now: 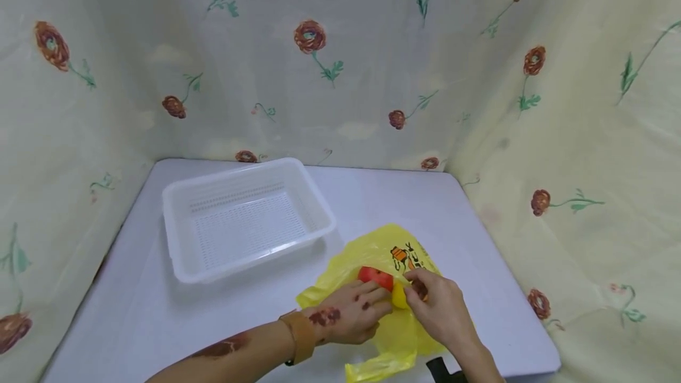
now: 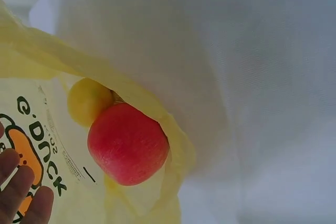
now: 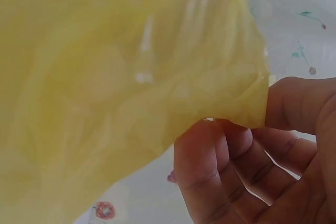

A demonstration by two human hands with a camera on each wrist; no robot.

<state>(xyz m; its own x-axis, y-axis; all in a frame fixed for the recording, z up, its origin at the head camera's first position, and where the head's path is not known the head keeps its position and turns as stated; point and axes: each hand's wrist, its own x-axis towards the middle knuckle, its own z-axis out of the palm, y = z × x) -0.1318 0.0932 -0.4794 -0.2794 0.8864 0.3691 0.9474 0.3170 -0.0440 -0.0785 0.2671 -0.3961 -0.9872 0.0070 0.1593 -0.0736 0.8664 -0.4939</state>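
A yellow plastic bag [image 1: 391, 241] with a printed duck lies on the table, its mouth held up. My right hand [image 1: 438, 306] pinches the bag's edge between thumb and forefinger, which the right wrist view shows close up. Inside the bag mouth sit a red apple-like fruit [image 2: 128, 144] and a smaller round yellow fruit [image 2: 89, 102], touching each other. My left hand [image 1: 357, 312] is at the bag's mouth, beside the red fruit. In the left wrist view its fingers [image 2: 39, 203] are extended over the duck print, apart from both fruits.
A white perforated plastic basket [image 1: 178, 235] stands at the left of the white table [image 1: 383, 194]. Flower-patterned cloth [image 1: 351, 64] hangs behind and on both sides. A black strap-like object [image 1: 440, 370] shows near the right forearm at the front.
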